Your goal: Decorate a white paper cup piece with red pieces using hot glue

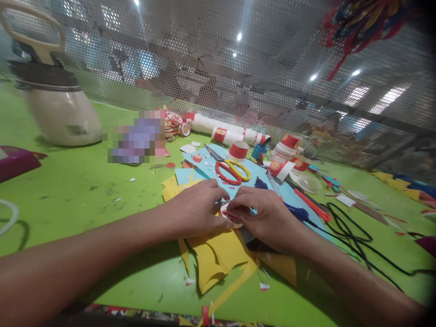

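Note:
A small round white disc with red bits (pixel 231 215) is between my two hands, above yellow paper scraps (pixel 220 256). My left hand (pixel 200 206) holds the disc's left edge between thumb and fingers. The fingertips of my right hand (pixel 262 213) are pinched together over the red bits on the disc; what they grip is too small to make out. Just beyond my hands, scissors with red and yellow handles (pixel 233 171) lie on light blue paper (pixel 184 177).
A cream pot (pixel 64 113) stands at the left on the green table (pixel 102 204). Paper cups (pixel 237 151) and rows of stacked cups (pixel 218 127) lie behind. At the right are a red-handled cutter (pixel 311 204), a blue glue gun (pixel 296 211) and a looping black cord (pixel 357 240).

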`<state>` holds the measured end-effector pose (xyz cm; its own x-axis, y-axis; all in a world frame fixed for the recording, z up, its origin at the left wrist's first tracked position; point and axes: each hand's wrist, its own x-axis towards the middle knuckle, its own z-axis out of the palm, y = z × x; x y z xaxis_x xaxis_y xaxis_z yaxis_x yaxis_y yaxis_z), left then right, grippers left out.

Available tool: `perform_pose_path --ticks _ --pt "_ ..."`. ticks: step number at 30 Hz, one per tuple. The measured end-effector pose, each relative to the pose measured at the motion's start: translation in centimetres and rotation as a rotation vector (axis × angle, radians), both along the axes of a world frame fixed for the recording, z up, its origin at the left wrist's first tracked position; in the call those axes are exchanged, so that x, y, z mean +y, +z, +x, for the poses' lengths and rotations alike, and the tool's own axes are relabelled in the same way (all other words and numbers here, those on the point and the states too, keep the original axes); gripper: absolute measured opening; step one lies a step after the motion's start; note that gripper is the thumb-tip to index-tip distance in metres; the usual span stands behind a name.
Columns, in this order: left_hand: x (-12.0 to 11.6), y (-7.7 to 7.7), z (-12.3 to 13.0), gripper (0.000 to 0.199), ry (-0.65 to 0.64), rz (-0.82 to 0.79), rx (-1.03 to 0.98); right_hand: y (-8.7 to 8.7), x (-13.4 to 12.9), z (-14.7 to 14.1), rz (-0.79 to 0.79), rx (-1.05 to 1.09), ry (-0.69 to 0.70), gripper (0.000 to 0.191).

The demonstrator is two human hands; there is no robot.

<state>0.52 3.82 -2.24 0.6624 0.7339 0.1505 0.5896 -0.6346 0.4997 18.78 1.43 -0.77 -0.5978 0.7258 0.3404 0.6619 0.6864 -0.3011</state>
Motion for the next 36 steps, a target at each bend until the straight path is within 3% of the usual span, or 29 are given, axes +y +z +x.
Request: perform_pose_path --ticks 7,21,26,36 --pt "-0.1 0.1 0.0 0.037 0.013 0.015 0.004 -0.4 0.5 0.4 0.026 0.023 -0.073 0.014" --pt "0.0 -0.1 0.1 0.033 0.017 0.025 -0.012 -0.2 0.1 0.0 -0.04 0.082 -0.049 0.017" --pt "-0.1 -0.2 0.0 0.035 0.014 0.018 0.007 -0.2 0.5 0.6 0.047 0.071 -0.05 0.016" --pt "0.0 -0.2 0.2 0.034 0.012 0.032 0.008 -1.3 1.3 1.4 0.178 -0.127 0.083 0.021"
